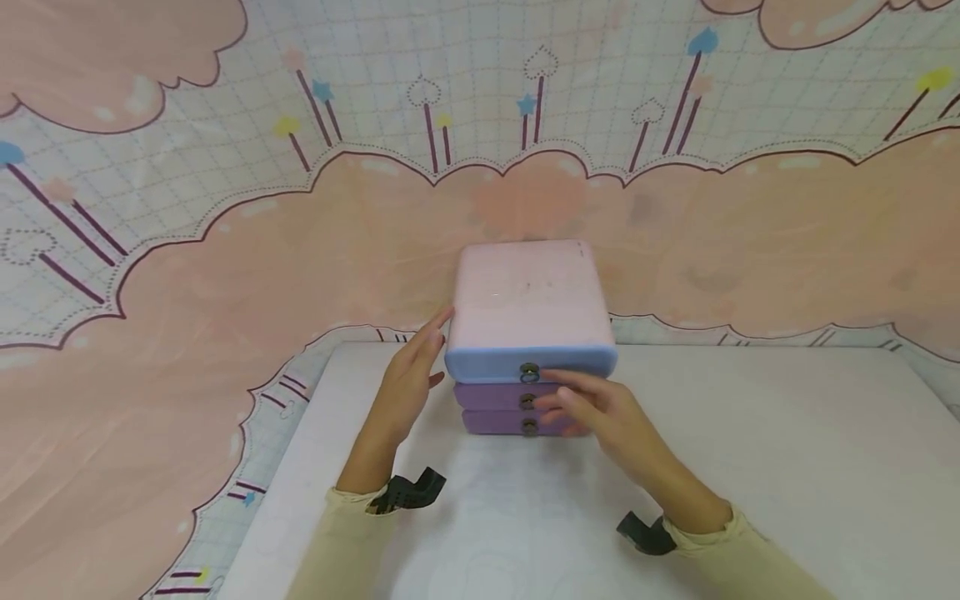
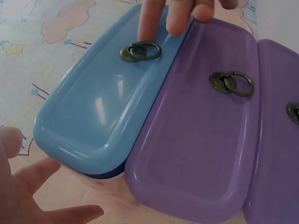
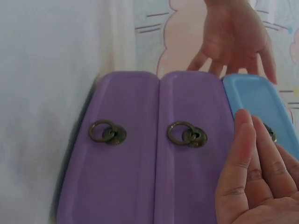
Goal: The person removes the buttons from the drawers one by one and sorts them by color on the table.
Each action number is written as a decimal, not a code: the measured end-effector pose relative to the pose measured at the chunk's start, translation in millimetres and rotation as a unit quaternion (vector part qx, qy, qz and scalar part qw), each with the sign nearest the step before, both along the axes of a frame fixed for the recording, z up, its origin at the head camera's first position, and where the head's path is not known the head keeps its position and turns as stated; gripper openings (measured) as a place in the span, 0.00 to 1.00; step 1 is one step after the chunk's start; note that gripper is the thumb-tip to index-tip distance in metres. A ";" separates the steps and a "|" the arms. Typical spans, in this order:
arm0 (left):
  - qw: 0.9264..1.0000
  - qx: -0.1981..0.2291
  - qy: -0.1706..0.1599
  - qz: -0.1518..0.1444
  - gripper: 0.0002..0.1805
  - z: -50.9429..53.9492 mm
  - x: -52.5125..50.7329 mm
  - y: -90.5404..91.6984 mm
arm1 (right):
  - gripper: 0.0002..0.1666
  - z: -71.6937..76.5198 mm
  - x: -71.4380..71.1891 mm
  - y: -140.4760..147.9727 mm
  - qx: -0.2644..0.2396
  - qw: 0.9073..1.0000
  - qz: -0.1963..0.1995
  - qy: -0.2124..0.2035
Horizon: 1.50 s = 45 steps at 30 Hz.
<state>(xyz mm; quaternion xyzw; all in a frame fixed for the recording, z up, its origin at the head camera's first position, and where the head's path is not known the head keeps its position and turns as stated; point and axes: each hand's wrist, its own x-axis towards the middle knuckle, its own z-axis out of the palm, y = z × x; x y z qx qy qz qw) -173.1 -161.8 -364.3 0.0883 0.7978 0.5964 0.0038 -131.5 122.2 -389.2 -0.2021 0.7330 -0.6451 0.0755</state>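
Observation:
A small drawer box with a pink top [image 1: 527, 296] stands at the back of the white table. Its top drawer [image 1: 480, 365] has a blue front, and a strip of dark blue shows behind that front's lower edge in the left wrist view. Below it are two purple drawers [image 1: 486, 397], all with bronze ring pulls. My left hand [image 1: 403, 383] lies along the box's left side, fingers extended. With fingers loosely extended, my right hand [image 1: 611, 417] is before the drawer fronts, its index fingertip close to the blue drawer's ring pull [image 2: 149, 50]; whether they touch I cannot tell.
The white tabletop [image 1: 757, 450] spreads out on both sides of the box and in front of it. Behind hangs a patterned cloth [image 1: 360, 242] with pink cloud shapes, close to the back of the box. Dark straps [image 1: 411, 490] show at both wrists.

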 end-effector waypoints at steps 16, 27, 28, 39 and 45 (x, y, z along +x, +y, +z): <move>0.993 0.106 -0.055 -0.003 0.28 -1.8 -6.9 15.8 | 0.24 -5.5 -2.3 -32.1 -0.018 0.993 -0.065 -0.095; 0.991 0.117 -0.068 0.006 0.28 1.2 -5.4 17.5 | 0.16 -10.2 -2.9 -44.5 -0.034 0.988 -0.121 -0.087; 0.991 0.117 -0.068 0.006 0.28 1.0 -5.7 17.4 | 0.15 -10.1 -3.4 -44.4 -0.029 0.989 -0.121 -0.081; 0.991 0.118 -0.064 0.007 0.28 -0.9 -10.0 20.0 | 0.14 -4.8 -8.7 -40.2 0.003 0.993 -0.105 -0.057; 0.992 0.111 -0.064 0.010 0.27 -3.0 -10.8 18.0 | 0.13 -3.2 -7.5 -37.2 -0.004 0.995 -0.073 -0.064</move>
